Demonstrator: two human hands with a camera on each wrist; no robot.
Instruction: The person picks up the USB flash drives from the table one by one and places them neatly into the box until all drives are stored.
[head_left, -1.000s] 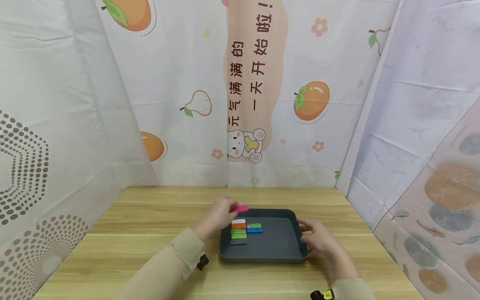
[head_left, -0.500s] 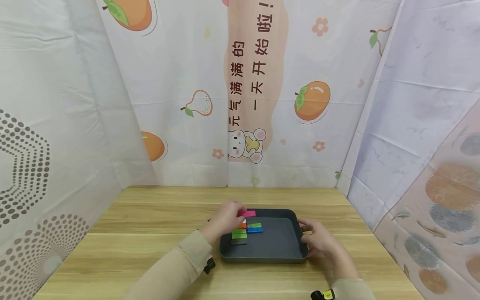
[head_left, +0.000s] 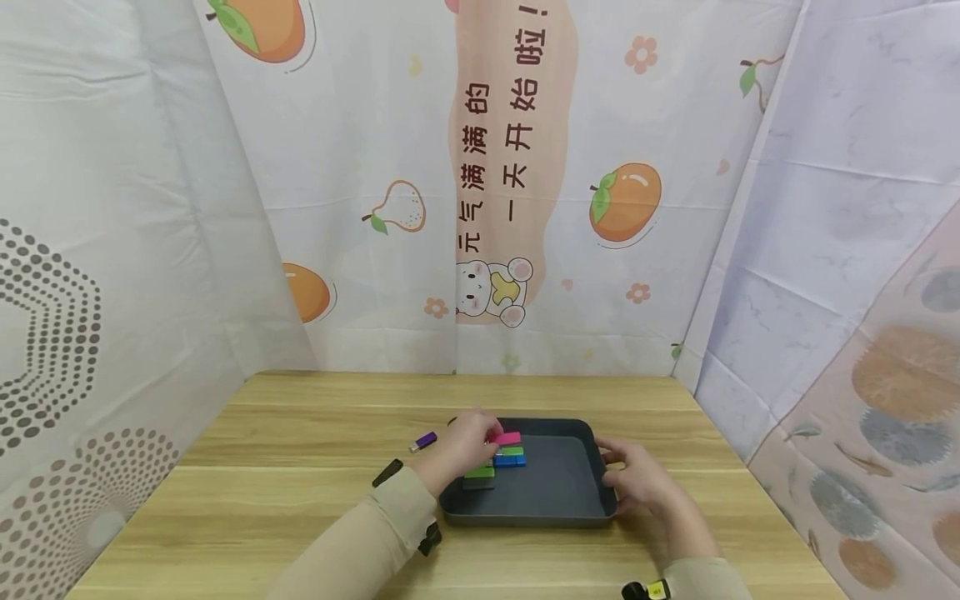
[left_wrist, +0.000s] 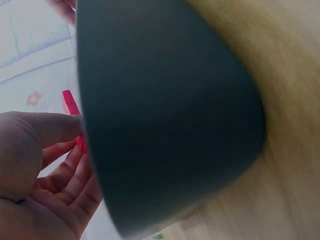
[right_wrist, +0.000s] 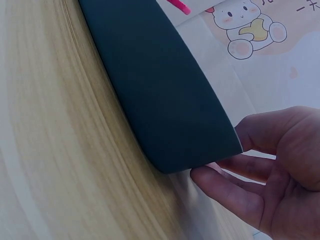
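Note:
My left hand (head_left: 467, 446) is over the left part of a dark grey tray (head_left: 555, 518), pinching a pink USB flash drive (head_left: 508, 438) between thumb and fingers. In the left wrist view the pink drive (left_wrist: 71, 103) shows above the tray's rim. Beyond the fingertips lie a green drive (head_left: 512, 451) and a blue one (head_left: 510, 461) in the tray. Nearer me are a light green drive (head_left: 478, 472) and a dark grey one (head_left: 477, 483); my hand hides others. At the tray's right wall, my right hand (head_left: 637, 477) grips the rim, its thumb over the edge and fingers outside.
A purple USB flash drive (head_left: 423, 442) with a metal plug lies on the wooden table (head_left: 300, 467), left of the tray. Printed curtains (head_left: 360, 283) hang behind the table and on both sides.
My left hand has moved right and slightly toward me with the pink flash drive, covering the white and orange drives. The purple drive has come into view. My right hand stays at the tray.

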